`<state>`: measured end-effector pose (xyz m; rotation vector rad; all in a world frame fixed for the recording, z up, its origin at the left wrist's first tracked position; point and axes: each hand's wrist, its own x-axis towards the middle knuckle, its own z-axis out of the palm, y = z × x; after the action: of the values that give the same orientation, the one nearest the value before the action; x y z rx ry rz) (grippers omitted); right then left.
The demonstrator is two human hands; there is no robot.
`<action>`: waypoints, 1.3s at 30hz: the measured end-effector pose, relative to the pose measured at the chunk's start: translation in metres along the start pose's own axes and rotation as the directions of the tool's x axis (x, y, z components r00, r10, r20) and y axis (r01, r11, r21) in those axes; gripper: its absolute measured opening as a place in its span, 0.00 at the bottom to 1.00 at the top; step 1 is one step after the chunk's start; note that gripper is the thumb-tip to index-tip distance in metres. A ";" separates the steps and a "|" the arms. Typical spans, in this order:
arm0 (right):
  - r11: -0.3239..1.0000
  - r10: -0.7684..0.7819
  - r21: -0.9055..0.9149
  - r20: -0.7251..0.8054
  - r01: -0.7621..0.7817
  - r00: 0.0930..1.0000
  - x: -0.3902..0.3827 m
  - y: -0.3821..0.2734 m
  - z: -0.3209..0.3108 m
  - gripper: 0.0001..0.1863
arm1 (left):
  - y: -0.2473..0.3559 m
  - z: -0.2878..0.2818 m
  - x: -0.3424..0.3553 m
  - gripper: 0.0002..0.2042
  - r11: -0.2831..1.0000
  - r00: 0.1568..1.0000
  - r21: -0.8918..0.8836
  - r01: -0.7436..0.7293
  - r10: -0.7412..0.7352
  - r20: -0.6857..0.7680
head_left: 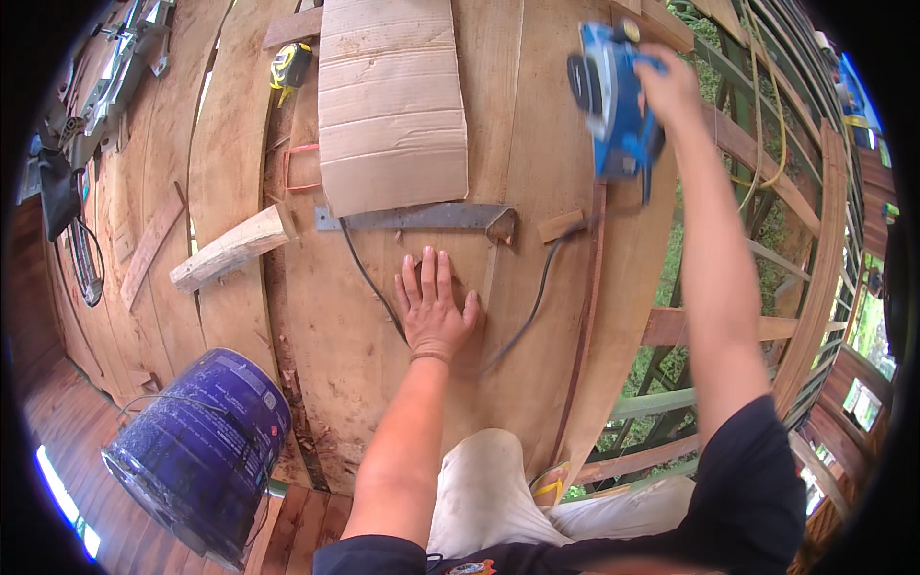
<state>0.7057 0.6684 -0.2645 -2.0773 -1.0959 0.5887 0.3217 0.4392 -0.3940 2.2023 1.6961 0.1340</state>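
My right hand [671, 88] is closed around the handle of a blue electric hand planer [618, 105], held at the far right by the edge of the wooden boards. The planer is slightly blurred. I cannot tell whether its base touches the wood. My left hand [434, 305] lies flat on the boards [537, 316] with its fingers spread, holding nothing. Just beyond its fingertips is a flat grey metal strip [422, 217], along the near edge of a cardboard sheet [393, 105]. A black cord [530, 321] curves between the planer and my left forearm.
A purple bucket [206, 441] stands at the lower left. Beside it lie a rough wood offcut [235, 247] and a thin strip [153, 244]. A yellow tape measure [289, 69] sits left of the cardboard. Past the right edge, open framing [661, 402] shows grass below.
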 end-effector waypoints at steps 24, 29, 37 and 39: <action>1.000 0.014 -0.017 0.067 -0.013 0.998 -0.096 0.033 -0.022 0.16 | -0.003 0.005 0.001 0.42 1.000 1.000 -0.014 0.003 -0.003 -0.019; 0.958 0.285 -0.018 0.000 -0.285 0.959 -0.336 0.063 -0.059 0.19 | -0.003 0.008 0.000 0.41 1.000 0.999 0.006 0.008 -0.008 -0.034; 0.928 0.305 -0.233 0.027 -0.291 0.952 -0.451 0.071 -0.080 0.18 | -0.004 0.013 -0.002 0.41 1.000 0.998 0.008 0.001 -0.001 -0.070; 0.934 0.298 -0.199 -0.029 -0.297 0.954 -0.404 0.073 -0.069 0.18 | -0.004 0.012 -0.001 0.41 1.000 0.998 0.014 0.001 0.000 -0.059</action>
<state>0.5726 0.2741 -0.2484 -2.4447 -0.8756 0.6464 0.3211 0.4360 -0.4065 2.2291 1.7341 0.1892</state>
